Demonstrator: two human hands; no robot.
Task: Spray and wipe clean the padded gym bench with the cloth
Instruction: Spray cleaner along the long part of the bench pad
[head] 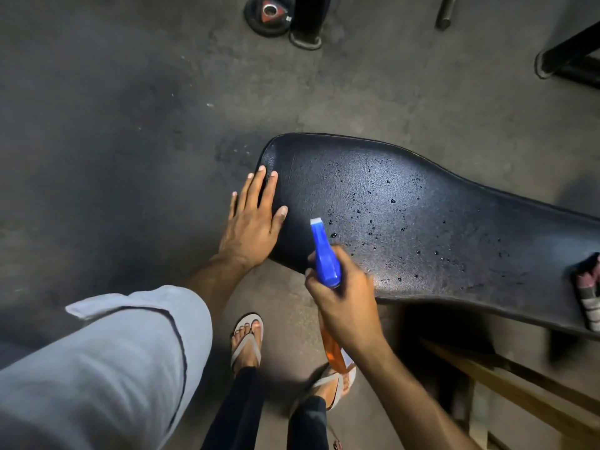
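Head view: the left hand (251, 219) lies flat, fingers spread, on the near end of the black padded bench (422, 222). The right hand (344, 300), blurred, grips a spray bottle (324, 254), its orange body mostly hidden below the wrist. A cloth (589, 287), far right of it, is cut off by the frame edge.

The black padded counter (406, 196) before me is dotted with droplets; my cloth (589, 287) lies on its right end.
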